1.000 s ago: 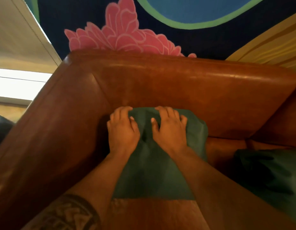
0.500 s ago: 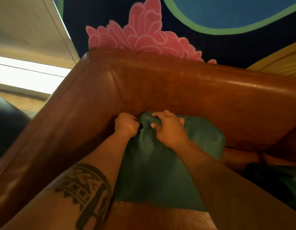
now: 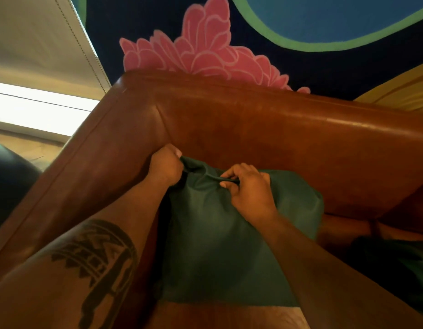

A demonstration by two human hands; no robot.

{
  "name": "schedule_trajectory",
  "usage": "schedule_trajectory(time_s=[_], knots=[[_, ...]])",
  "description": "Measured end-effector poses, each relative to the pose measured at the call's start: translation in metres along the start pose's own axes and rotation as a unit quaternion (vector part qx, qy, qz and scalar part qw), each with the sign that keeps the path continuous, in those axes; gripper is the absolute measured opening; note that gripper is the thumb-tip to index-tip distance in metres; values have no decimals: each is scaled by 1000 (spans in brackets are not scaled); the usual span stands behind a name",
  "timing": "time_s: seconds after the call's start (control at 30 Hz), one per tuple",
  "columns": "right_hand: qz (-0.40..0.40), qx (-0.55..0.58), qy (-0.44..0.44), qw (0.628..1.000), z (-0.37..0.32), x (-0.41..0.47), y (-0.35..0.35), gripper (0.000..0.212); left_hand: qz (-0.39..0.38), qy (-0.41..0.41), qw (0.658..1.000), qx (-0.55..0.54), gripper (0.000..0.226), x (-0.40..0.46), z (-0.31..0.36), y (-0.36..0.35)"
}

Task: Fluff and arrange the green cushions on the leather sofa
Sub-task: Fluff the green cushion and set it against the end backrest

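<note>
A dark green cushion [image 3: 220,245] stands in the corner of the brown leather sofa [image 3: 288,148], leaning against the backrest. My left hand [image 3: 164,166] is a fist clenched on the cushion's top left corner. My right hand [image 3: 249,189] pinches a fold of fabric along the top edge, near the middle. The cloth between the two hands is bunched and wrinkled. A second green cushion [image 3: 395,267] lies on the seat at the right, partly cut off by the frame edge.
The sofa's left armrest [image 3: 70,191] slopes down to the left of my arms. Behind the backrest is a painted wall with a pink flower [image 3: 201,51]. A pale blind [image 3: 37,41] and a bright window are at the upper left.
Both hands went from lying flat on the cushion's top to gripping its fabric. They have spread apart along the top edge, and the cushion's top is pulled up.
</note>
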State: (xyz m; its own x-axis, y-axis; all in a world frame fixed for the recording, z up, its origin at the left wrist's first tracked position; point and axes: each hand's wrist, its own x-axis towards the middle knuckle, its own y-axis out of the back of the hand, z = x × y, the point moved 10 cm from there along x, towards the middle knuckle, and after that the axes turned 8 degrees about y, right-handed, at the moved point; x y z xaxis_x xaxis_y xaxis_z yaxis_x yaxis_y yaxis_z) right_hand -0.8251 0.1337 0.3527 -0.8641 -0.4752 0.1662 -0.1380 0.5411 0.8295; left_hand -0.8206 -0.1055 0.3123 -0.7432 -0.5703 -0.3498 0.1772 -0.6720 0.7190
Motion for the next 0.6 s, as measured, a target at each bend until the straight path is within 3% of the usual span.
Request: schedule_trajectory(time_s=[0.1, 0.2, 0.33, 0.47, 0.53, 0.6], knots=[[17, -1, -17, 1000, 5, -3, 3, 7, -92, 37, 992, -74, 40, 4, 0, -14], [26, -4, -20, 999, 4, -4, 4, 7, -151, 20, 988, -31, 51, 7, 9, -13], [37, -1, -10, 999, 2, -7, 5, 7, -97, -47, 991, 79, 30, 16, 29, 11], [65, 1, -8, 998, 7, -12, 9, 7, 2, -113, 990, 84, 6, 15, 43, 26], [72, 11, -14, 997, 13, -13, 10, 7, 10, -141, 986, 92, 13, 13, 44, 25], [76, 16, -19, 997, 17, -13, 10, 7, -48, -134, 985, 93, 28, 15, 37, 15]])
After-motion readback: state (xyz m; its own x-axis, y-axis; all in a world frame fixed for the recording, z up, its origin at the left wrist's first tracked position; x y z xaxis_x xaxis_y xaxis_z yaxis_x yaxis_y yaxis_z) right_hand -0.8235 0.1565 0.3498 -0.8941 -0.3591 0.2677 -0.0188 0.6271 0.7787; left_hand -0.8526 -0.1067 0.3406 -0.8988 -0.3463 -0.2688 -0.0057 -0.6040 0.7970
